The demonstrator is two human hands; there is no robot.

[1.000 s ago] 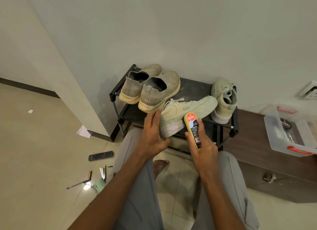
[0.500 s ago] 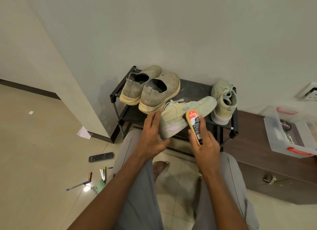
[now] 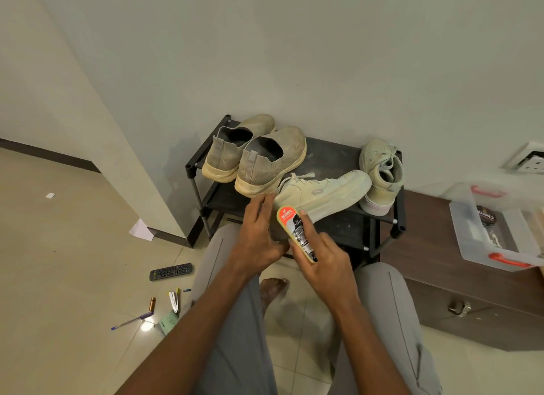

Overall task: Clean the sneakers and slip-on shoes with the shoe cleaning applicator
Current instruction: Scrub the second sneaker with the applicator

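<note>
Sneaker (image 3: 321, 196) on the shoe rack (image 3: 338, 156), heel steadied by the left hand (image 3: 259, 235) curled around it, while the right hand (image 3: 326, 259) grips the shoe cleaning applicator (image 3: 295, 232) against its side: cleaning stroke in hand; next, probably firm rubbing toward the toe.

- Our left hand (image 3: 259, 235) hides the sneaker's (image 3: 323, 193) heel.
- The box (image 3: 497, 241) runs past the right edge.
- The tin's (image 3: 486, 215) label is unreadable.
</note>
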